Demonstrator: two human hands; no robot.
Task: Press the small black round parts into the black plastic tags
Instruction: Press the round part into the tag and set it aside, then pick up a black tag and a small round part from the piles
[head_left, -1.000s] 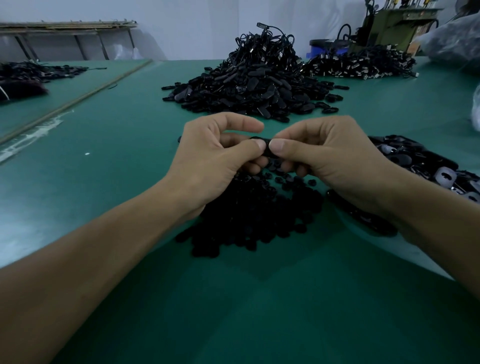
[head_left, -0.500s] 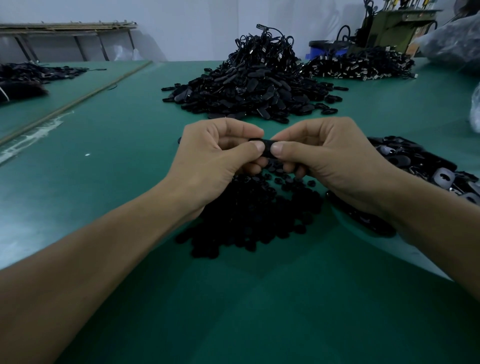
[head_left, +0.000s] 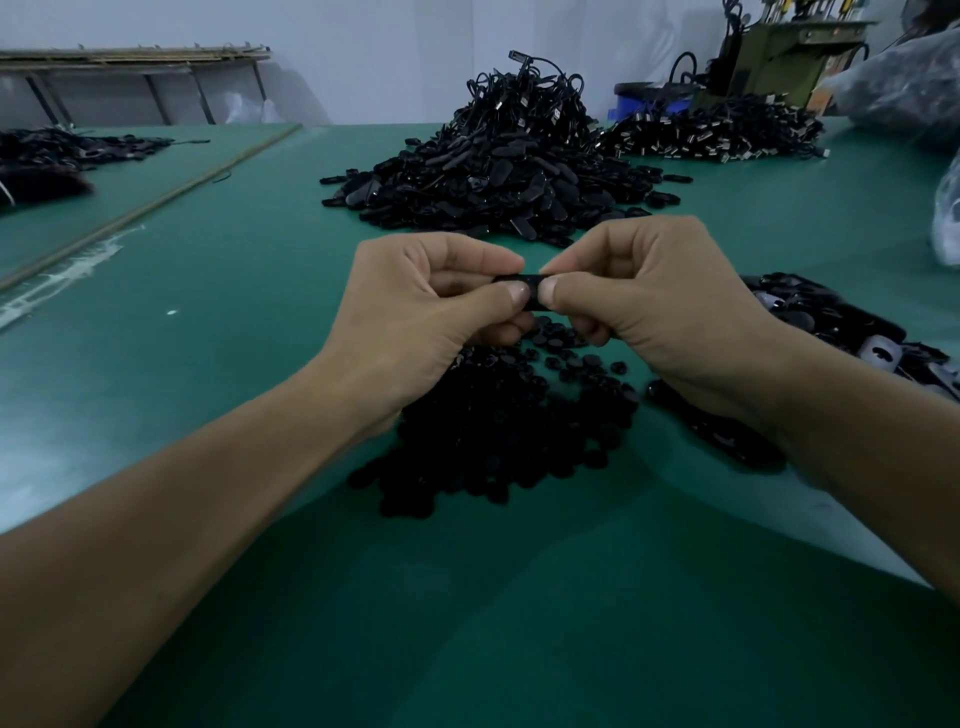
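Head view: the left hand (head_left: 415, 322) and right hand (head_left: 665, 312) are holding one black plastic tag (head_left: 524, 279) between them, fingers (head_left: 498, 299) clamped on its ends, above the near pile of small black round parts (head_left: 509, 431) lying on the green worktop (head_left: 234, 338); a tall tag heap (head_left: 498, 166) is sitting farther away.

Tags (head_left: 498, 171) — glossy black plastic; table (head_left: 260, 312) — matt green.

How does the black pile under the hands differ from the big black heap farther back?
The near pile is low and spread flat; the far heap rises to a peak. The near pile holds small round pieces; the far heap holds longer oval tags, with cords looping out on top. Both are black and lie on the green table.
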